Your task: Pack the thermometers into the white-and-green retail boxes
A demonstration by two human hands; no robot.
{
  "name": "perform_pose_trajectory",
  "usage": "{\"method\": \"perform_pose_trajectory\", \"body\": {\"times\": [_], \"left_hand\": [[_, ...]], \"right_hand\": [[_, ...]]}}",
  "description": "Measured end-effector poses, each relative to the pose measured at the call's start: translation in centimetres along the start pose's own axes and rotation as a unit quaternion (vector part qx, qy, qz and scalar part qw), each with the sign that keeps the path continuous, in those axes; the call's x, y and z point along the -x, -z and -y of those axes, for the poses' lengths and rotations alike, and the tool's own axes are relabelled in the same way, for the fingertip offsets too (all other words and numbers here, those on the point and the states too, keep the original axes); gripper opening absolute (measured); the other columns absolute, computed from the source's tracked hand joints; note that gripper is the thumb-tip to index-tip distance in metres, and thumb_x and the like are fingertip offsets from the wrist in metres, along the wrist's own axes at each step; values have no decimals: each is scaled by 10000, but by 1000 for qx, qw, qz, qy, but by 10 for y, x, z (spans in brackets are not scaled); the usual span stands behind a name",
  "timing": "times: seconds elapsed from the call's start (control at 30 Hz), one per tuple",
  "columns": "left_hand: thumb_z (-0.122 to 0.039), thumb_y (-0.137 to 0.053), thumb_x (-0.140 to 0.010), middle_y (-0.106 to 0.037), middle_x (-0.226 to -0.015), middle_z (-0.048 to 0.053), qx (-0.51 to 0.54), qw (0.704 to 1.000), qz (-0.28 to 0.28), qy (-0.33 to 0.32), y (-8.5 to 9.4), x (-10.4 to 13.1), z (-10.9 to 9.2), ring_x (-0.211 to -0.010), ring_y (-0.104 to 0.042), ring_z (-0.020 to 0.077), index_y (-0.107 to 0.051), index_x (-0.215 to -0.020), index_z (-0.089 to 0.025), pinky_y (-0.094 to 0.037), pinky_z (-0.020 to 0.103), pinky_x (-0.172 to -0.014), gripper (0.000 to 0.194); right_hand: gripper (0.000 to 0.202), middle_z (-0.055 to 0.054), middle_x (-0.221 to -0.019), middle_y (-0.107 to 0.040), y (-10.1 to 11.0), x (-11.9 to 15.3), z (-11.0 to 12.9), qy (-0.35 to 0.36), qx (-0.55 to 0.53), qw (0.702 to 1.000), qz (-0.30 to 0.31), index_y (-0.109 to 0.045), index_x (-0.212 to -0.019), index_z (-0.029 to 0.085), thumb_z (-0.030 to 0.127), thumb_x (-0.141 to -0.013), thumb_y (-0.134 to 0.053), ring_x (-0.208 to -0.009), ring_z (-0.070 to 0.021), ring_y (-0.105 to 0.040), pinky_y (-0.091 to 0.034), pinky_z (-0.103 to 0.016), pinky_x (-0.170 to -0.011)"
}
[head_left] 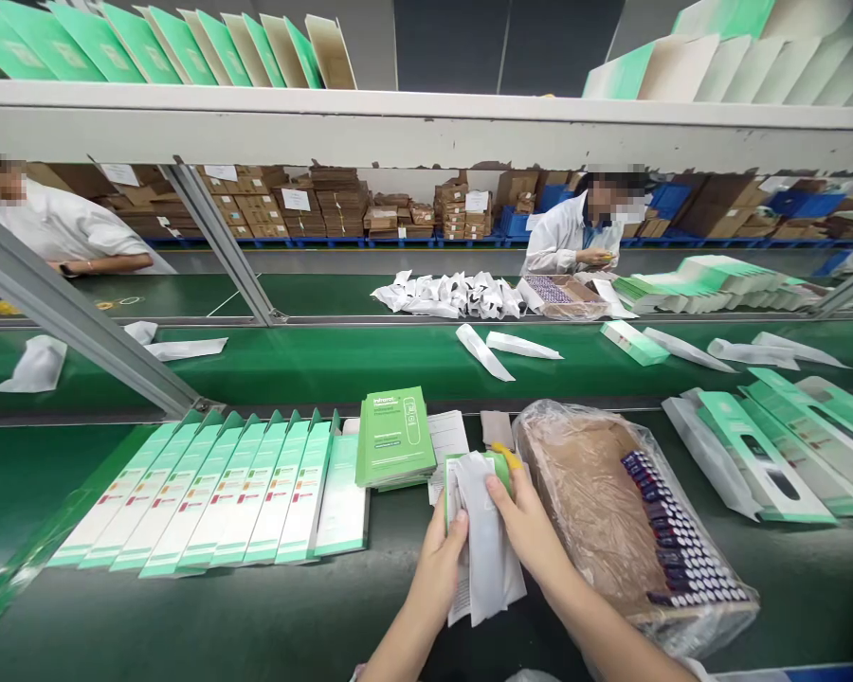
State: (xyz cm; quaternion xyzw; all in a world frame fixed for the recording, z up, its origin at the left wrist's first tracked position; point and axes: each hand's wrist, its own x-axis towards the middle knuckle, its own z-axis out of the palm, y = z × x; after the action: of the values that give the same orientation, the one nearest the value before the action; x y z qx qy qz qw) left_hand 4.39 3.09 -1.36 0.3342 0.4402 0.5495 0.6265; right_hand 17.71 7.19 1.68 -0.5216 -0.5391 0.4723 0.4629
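Observation:
In front of me, my left hand (437, 554) is closed on the left side of a bundle. A long white pouch (481, 545) lies on top of it, over a green booklet (501, 466) and a printed paper leaflet (514, 582). My right hand (530, 516) grips the upper right side, thumb pressed on the pouch; one finger wears a yellow cover (506, 455). Just beyond the bundle are a stack of green booklets (395, 443) and printed leaflets (449, 438). What the pouch contains is hidden.
Right of my hands stands a plastic-lined carton (589, 502) with rows of batteries (682, 540). Green-white boxes (213, 502) line the left; more boxes (760, 455) lie right. Pouches (484, 352) rest on the green belt (341, 365). Two people work beyond, and a shelf (426, 128) crosses overhead.

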Motion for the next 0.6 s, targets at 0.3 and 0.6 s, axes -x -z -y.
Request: {"method": "perform_pose_trajectory", "body": {"times": [0.3,0.6], "left_hand": [[-338,-571,-901,-409,-1544,196,-288,945,71,-138,-8,2,-3,-1396,-445,302,-154,-1542,-135,-376,432,-1136,791],[-194,-586,-809,-549,-1430,178,-382,910,51,-152,-1,13,-12,-1247,-600,305,-166,-1513,-183,-518,420,-979,819]], "right_hand": [[489,-75,-1359,-602,-14,30,10,-37,-122,992,21,-498,-1328,269,477,-899,-605,-1317,-260,-510,-367,-424,-1130],[595,-76,-1259,-635,-18,30,14,-61,-63,996,35,-452,-1306,235,249,-769,-708,-1216,-256,-582,-443,-397,-1059]]}}
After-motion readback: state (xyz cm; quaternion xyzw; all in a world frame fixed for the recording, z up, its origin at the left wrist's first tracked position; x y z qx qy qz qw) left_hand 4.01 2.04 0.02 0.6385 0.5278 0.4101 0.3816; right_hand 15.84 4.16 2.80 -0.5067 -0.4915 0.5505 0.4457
